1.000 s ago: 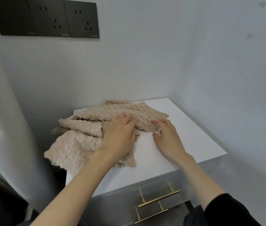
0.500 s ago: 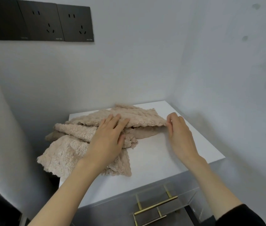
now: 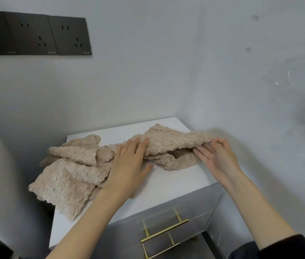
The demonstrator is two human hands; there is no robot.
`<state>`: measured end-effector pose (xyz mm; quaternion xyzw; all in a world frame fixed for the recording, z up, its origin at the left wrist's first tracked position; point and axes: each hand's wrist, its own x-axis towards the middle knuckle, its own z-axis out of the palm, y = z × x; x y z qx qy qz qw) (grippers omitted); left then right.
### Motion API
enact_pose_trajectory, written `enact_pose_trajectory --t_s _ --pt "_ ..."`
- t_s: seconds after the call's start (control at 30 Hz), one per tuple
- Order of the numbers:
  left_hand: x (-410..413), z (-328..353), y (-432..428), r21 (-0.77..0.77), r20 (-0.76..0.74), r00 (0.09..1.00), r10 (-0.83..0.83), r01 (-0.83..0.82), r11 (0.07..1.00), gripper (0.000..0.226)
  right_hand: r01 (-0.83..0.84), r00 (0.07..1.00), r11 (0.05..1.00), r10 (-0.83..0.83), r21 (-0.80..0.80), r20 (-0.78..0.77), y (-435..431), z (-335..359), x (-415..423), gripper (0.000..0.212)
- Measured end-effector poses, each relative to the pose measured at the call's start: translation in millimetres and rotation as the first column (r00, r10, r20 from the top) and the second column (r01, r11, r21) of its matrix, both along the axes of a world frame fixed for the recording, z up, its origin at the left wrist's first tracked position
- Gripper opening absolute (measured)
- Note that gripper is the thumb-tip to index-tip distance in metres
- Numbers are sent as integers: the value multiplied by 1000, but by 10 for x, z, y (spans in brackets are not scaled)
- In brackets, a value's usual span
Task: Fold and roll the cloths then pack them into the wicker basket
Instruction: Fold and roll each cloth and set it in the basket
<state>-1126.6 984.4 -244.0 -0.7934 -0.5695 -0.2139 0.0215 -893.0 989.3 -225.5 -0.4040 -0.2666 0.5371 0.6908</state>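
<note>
Cloths (image 3: 73, 176), beige and fluffy, lie in a loose heap on the white cabinet (image 3: 166, 186). They cover the left half of its top, and one of them hangs over its front left corner. We see a top cloth (image 3: 172, 141) stretched from the heap across the back of the cabinet top towards its right edge, its right end raised off the surface and a fold of it sagging onto the top below.

Our left hand (image 3: 129, 165) lies flat near the middle of the cabinet top, fingers straight and together. It presses on the cloths where the top cloth meets the heap, and grasps nothing. Our right hand (image 3: 217, 157) is over the cabinet's right edge and holds the raised end of the top cloth, thumb above it and fingers reaching under it.

Two brass handles (image 3: 164, 230) run across the cabinet's front. On the wall behind the cabinet, up and to its left, is a row of dark sockets (image 3: 50, 34).
</note>
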Motion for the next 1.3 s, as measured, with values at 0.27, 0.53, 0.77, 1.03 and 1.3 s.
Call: enact_pose_trajectory --t_s 0.27,0.53,0.77,1.03,1.3 --pt "46 163 65 115 258 964 67 -99 988 17 -265 688 960 251 -86 681 -43 -111 -10 66" --pt "-92 326 136 143 624 779 63 -193 971 26 -48 275 998 60 -49 960 91 -333 -258 67" --pt "-401 487 188 183 815 575 73 -375 909 47 210 55 968 -148 134 987 385 -363 -354 20" --pt "-584 471 243 150 787 610 93 -336 930 49 -71 303 997 60 -41 951 653 -326 -541 26" --pt "-507 458 169 129 803 596 -18 -145 981 38 -71 346 990 -88 120 934 706 -264 -602 28"
